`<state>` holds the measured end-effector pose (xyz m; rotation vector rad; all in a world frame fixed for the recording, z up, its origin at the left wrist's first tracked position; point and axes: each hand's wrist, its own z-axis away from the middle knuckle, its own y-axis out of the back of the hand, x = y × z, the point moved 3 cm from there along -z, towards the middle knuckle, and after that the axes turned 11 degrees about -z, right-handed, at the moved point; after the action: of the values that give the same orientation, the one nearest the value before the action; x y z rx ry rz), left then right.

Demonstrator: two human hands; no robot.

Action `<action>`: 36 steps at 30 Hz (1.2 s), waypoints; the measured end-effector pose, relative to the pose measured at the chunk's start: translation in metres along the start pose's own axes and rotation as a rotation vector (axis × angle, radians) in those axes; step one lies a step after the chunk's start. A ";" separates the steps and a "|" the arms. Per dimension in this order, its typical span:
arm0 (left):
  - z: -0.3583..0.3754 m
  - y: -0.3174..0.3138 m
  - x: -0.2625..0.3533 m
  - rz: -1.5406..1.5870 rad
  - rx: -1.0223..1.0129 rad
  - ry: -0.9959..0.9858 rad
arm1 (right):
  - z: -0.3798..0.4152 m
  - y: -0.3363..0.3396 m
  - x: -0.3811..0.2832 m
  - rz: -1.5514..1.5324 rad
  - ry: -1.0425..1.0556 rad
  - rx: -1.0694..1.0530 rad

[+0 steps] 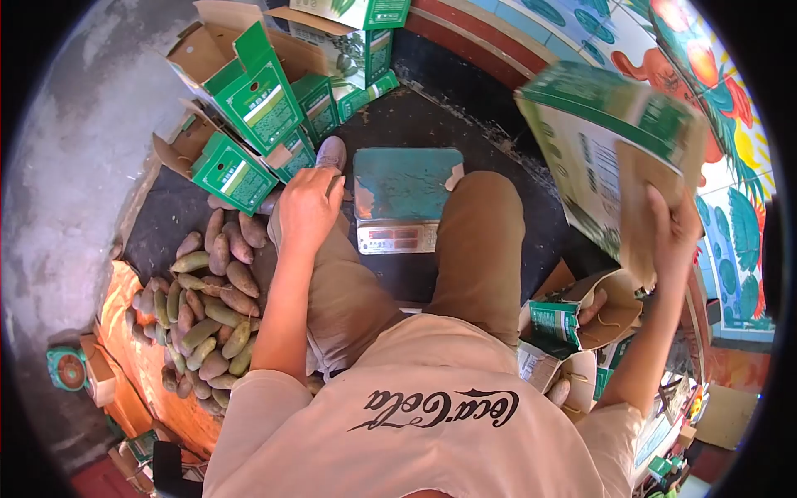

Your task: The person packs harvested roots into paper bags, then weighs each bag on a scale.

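Note:
My right hand point(677, 228) is raised at the right, its fingers gripping the edge of a green and white cardboard box point(610, 158). The box hangs tilted in the air, and its contents are hidden. My left hand point(307, 207) rests over my left knee, holding nothing that I can make out, with the thumb apart from the fingers. Between my knees a digital scale point(407, 187) with a worn teal platform stands on the floor. Below and left of my left hand lies a heap of long brownish and greenish tubers point(216, 307).
Several open green cartons point(257, 100) stand upright at the upper left. By my right hip an open carton point(610, 311) holds a tuber. A painted tile wall point(735, 166) bounds the right. Orange sheeting point(124, 315) lies under the heap. A teal round object point(66, 368) stands far left.

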<state>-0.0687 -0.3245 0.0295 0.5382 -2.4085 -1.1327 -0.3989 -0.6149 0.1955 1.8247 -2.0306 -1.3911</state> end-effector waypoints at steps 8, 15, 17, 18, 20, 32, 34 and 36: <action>0.007 0.004 -0.016 -0.031 -0.014 0.070 | -0.040 -0.171 -0.019 0.045 0.450 -0.245; 0.009 0.005 -0.024 -0.056 0.013 0.057 | -0.005 -0.305 -0.011 0.129 0.588 -0.524; 0.010 0.005 -0.027 -0.067 0.010 0.059 | 0.006 -0.334 -0.020 0.156 0.609 -0.541; 0.010 0.006 -0.027 -0.073 0.005 0.063 | 0.011 -0.345 -0.026 0.156 0.595 -0.533; 0.009 0.007 -0.026 -0.083 -0.004 0.072 | 0.023 -0.363 -0.035 0.155 0.569 -0.516; -0.002 -0.005 -0.012 0.032 0.021 0.028 | 0.050 -0.360 0.022 0.280 0.326 -0.556; -0.003 -0.008 -0.009 0.064 0.021 0.019 | 0.052 -0.360 0.023 0.338 0.293 -0.654; -0.001 -0.009 -0.010 0.083 0.026 0.020 | 0.053 -0.361 0.017 0.305 0.288 -0.684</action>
<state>-0.0578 -0.3254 0.0211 0.4513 -2.4077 -1.0580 -0.1639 -0.5563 -0.0776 1.2687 -1.3739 -1.3930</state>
